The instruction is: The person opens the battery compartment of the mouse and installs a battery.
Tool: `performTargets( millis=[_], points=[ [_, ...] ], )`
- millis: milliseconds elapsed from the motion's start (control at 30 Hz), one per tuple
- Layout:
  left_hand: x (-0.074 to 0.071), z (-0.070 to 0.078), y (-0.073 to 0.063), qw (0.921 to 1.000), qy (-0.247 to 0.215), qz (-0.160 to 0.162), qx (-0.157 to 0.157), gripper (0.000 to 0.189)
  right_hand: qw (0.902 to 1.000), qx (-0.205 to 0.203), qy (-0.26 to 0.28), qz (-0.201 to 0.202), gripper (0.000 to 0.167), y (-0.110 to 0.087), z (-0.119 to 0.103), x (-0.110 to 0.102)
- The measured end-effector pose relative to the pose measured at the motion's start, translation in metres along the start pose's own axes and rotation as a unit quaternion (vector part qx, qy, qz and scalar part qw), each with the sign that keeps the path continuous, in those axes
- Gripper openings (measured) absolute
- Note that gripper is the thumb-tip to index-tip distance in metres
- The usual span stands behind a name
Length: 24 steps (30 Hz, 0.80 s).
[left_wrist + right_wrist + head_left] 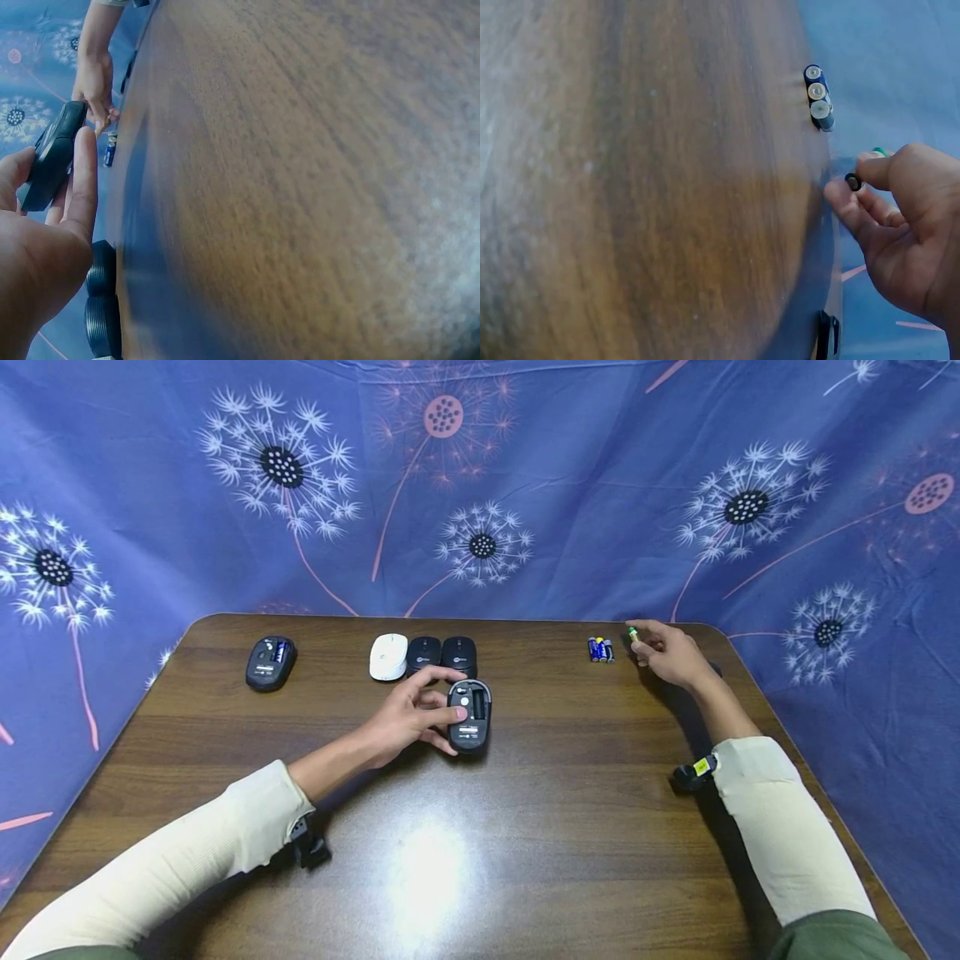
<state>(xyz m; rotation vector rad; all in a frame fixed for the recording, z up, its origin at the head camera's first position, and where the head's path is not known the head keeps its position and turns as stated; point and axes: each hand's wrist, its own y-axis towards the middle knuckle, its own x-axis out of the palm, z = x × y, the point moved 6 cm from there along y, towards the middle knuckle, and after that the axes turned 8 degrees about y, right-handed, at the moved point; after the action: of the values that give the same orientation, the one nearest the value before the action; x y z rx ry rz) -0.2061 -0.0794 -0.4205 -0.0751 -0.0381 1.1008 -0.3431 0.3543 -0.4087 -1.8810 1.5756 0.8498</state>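
My left hand (401, 718) grips a black computer mouse (469, 735) by its sides, thumb on its upturned underside. The uncovered battery slot faces up with no battery showing in it. In the left wrist view the mouse (52, 165) is tilted on edge, raised off the table. At the far right, my right hand (671, 656) pinches a battery (633, 634) with a green end between thumb and fingers. Its dark end shows between the fingertips in the right wrist view. Just left of that hand, three batteries (601, 650) lie side by side, mostly blue.
A white mouse (388, 657) and two black mice (442, 653) sit in a row behind my left hand. Farther left, another black mouse (271, 664) lies underside up with a blue battery in its slot. A dark object (825, 336) lies near the table's far edge, partly hidden.
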Motion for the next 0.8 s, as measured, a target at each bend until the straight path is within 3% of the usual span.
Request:
performTargets(
  millis=[200, 333, 633, 800],
  points=[
    [-0.001, 0.0, 0.0, 1.0, -0.002, -0.001, 0.001, 0.062, 0.9959, 0.003, 0.079, 0.045, 0.05, -0.003, 0.007, -0.003],
    [-0.002, 0.0, 0.0, 1.0, -0.003, -0.003, 0.001, 0.064, 0.9924, 0.001, 0.104, 0.066, 0.051, -0.006, 0.008, -0.005],
    [-0.003, -0.001, 0.0, 1.0, -0.003, -0.002, 0.0, 0.064, 0.9838, 0.004, 0.164, 0.072, 0.053, -0.02, 0.006, -0.008],
    [-0.004, -0.002, 0.001, 1.0, -0.003, -0.004, 0.001, 0.064, 0.9745, -0.022, 0.209, 0.079, 0.055, -0.028, 0.001, -0.008]
  ],
)
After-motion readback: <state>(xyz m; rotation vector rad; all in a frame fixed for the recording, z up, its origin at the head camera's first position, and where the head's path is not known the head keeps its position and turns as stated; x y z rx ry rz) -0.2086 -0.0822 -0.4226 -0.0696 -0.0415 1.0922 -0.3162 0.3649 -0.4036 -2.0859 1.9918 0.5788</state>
